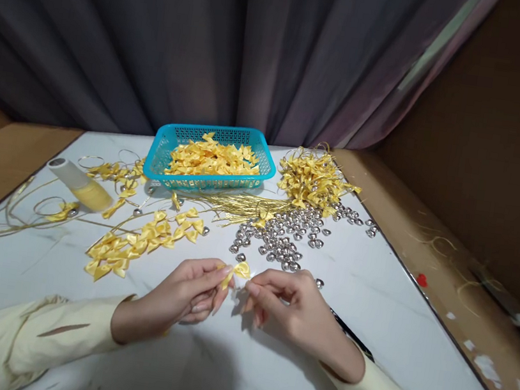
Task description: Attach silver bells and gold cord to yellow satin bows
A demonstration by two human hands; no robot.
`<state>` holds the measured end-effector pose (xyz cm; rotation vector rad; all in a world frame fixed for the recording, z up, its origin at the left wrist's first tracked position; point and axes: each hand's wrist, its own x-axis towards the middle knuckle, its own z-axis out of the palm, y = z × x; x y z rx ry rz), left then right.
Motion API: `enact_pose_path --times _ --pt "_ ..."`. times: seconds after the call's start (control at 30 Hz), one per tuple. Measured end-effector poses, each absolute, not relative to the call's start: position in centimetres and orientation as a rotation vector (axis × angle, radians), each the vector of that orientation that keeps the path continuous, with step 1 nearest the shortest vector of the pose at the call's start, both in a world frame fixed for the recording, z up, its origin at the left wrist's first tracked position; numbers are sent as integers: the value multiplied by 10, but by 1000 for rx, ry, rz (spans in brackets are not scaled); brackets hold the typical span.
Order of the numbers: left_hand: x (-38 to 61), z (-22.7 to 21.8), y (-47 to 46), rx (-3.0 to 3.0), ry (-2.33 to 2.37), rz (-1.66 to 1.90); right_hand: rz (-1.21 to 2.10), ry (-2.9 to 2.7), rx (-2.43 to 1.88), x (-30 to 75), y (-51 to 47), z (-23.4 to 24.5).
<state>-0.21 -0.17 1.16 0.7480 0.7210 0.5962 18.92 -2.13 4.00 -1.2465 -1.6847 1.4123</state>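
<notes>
"Where's the bow being handled?"

"Near the middle of the worktop, lifted toward the far edge. The left hand clamps the yellow satin bow between thumb and fingers, probably by one side because it's so small and soft."

"And the right hand?"

"Its thumb and forefinger are at the bow's right edge; I can't tell whether they grip it or only touch."

"Why is everything so close?"

"Likely for easy reach. Silvery heart-shaped beads, glossy and rounded, lie just beyond the right hand; loose bows spread toward the left edge."

"What's behind?"

"A blue latticed plastic basket by the far edge, its walls presumably keeping the heaped bows together. Thin gold cords lie in front, and a tangled heap of corded bows fills the far right corner."
</notes>
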Motion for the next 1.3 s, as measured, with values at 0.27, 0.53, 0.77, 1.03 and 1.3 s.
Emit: enact_pose_path --times 0.27,0.53,0.77,1.03,1.3 --pt "-2 13 -1 709 708 590 1421 -1673 -1236 188 -22 38" --pt "-3 15 1 619 701 548 1461 -1635 -1226 187 -24 36" --pt "-2 16 1 610 676 562 1471 -1636 -1222 186 -24 35" --pt "-4 14 1 615 649 553 1459 -1645 -1212 186 -25 35" --pt "-4 16 1 637 662 546 1428 -1670 -1208 186 -24 36"
